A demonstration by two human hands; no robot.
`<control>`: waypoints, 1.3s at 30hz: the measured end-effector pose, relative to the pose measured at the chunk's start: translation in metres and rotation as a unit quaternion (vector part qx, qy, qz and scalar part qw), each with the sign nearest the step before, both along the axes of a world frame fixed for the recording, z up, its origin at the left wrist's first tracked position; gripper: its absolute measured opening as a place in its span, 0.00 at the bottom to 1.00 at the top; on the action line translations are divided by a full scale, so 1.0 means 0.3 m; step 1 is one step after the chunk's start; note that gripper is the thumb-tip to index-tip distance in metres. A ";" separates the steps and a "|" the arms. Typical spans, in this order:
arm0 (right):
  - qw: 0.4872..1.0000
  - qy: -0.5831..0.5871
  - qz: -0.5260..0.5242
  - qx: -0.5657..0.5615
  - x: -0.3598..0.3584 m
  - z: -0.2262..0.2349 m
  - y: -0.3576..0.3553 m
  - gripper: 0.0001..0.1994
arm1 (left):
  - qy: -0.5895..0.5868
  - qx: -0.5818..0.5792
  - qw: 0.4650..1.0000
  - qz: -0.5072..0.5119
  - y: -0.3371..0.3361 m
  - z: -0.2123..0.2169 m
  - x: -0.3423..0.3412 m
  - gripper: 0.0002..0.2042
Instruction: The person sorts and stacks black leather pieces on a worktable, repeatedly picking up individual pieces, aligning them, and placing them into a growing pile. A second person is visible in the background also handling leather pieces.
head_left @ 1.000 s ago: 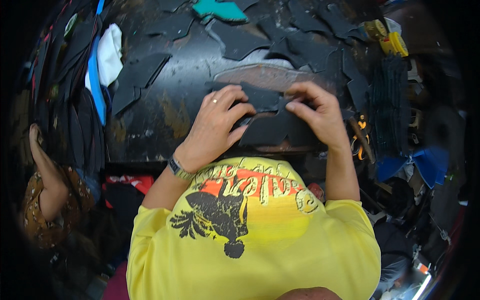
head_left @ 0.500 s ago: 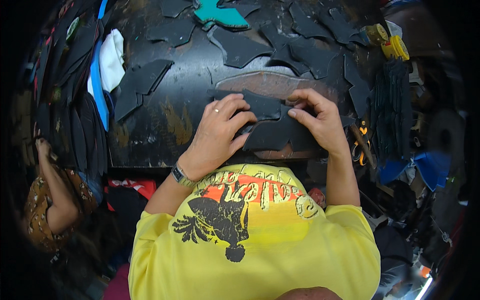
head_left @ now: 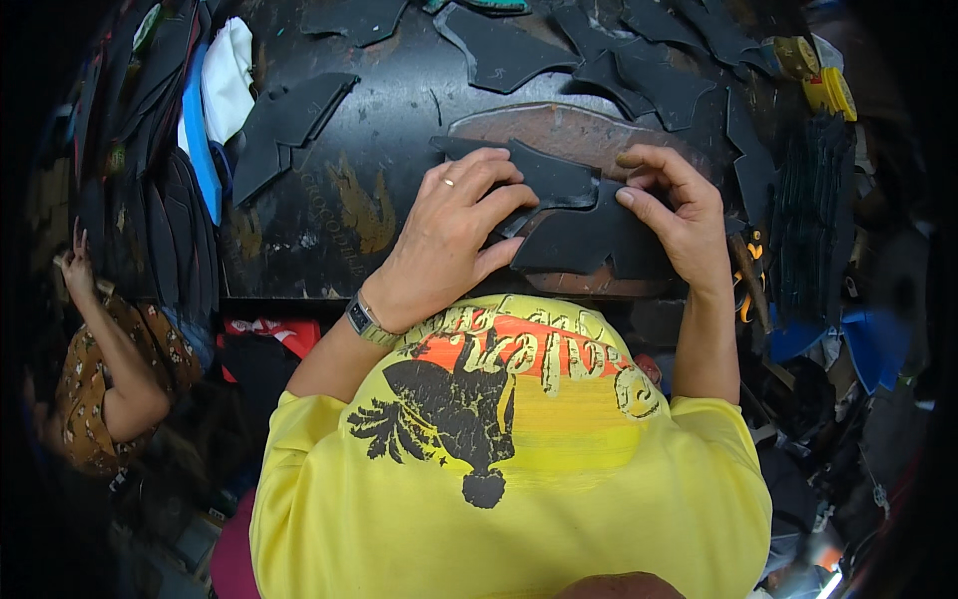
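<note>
Two flat, dark cut pieces of sheet material overlap in front of me, an upper piece [head_left: 564, 182] lying partly over a lower piece [head_left: 569, 243]. My left hand [head_left: 461, 215], wearing a ring and a watch, has its fingers curled over the left part of the upper piece, its thumb by the lower one's left edge. At the lower piece's upper right edge, my right hand [head_left: 681, 205] is curled, thumb and forefinger bent toward each other around that edge. The grip under its fingers is partly hidden. Beneath both pieces lies a worn brown board [head_left: 529, 122].
More dark cut pieces [head_left: 504, 48] lie on the black table [head_left: 389, 120]. Stacked dark sheets [head_left: 165, 235] and white cloth [head_left: 227, 80] stand at left. A yellow-lidded container [head_left: 830, 93], orange-handled scissors [head_left: 750, 275] and a dark stack [head_left: 808, 215] are at right. Another person's arm [head_left: 125, 369] shows lower left.
The view has shifted, so the table things sit higher and further right. Both hands keep nearly the same hold on the pieces. The other person's hand at far left has lifted and opened.
</note>
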State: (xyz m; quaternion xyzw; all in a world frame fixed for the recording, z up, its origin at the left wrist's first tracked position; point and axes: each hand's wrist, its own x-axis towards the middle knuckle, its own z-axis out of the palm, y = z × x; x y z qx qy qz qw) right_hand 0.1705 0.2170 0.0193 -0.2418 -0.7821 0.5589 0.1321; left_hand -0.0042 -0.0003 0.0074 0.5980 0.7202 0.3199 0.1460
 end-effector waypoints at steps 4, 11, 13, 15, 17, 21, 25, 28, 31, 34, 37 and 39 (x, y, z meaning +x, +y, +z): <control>1.000 -0.002 0.000 0.003 -0.008 0.000 -0.004 0.16 | -0.009 0.006 1.000 0.005 0.004 0.001 0.004 0.28; 0.999 -0.001 0.004 0.034 -0.047 0.019 -0.008 0.17 | -0.019 -0.019 0.999 -0.021 0.002 0.024 0.002 0.37; 0.999 -0.013 0.005 0.034 -0.052 0.019 -0.007 0.18 | 0.013 -0.018 0.999 -0.033 0.002 0.023 0.007 0.37; 0.999 -0.024 0.004 0.031 -0.056 0.014 -0.007 0.18 | 0.038 -0.015 0.998 -0.042 0.000 0.019 0.007 0.35; 0.999 -0.017 -0.009 0.025 -0.056 0.007 -0.010 0.18 | 0.054 -0.007 0.997 -0.049 -0.005 0.014 0.008 0.30; 0.999 -0.019 -0.014 0.048 -0.056 -0.007 -0.019 0.18 | 0.040 0.003 0.998 -0.046 -0.010 0.002 0.010 0.25; 0.996 -0.034 -0.019 0.082 -0.060 -0.010 -0.026 0.18 | 0.028 0.010 0.999 -0.039 -0.009 -0.006 0.012 0.23; 0.994 -0.048 -0.015 0.096 -0.064 -0.004 -0.031 0.18 | 0.026 0.011 0.999 -0.036 -0.010 -0.008 0.014 0.22; 0.990 -0.061 -0.006 0.129 -0.067 0.003 -0.036 0.18 | 0.027 0.011 0.999 -0.035 -0.010 -0.009 0.015 0.21; 0.984 -0.065 0.002 0.164 -0.072 0.008 -0.040 0.18 | 0.027 0.012 0.999 -0.032 -0.010 -0.011 0.017 0.20; 0.980 -0.068 0.004 0.188 -0.078 0.007 -0.047 0.17 | 0.029 0.012 0.999 -0.030 -0.011 -0.013 0.018 0.20; 0.976 -0.068 0.004 0.208 -0.082 0.005 -0.053 0.17 | 0.032 0.015 0.999 -0.028 -0.011 -0.014 0.020 0.21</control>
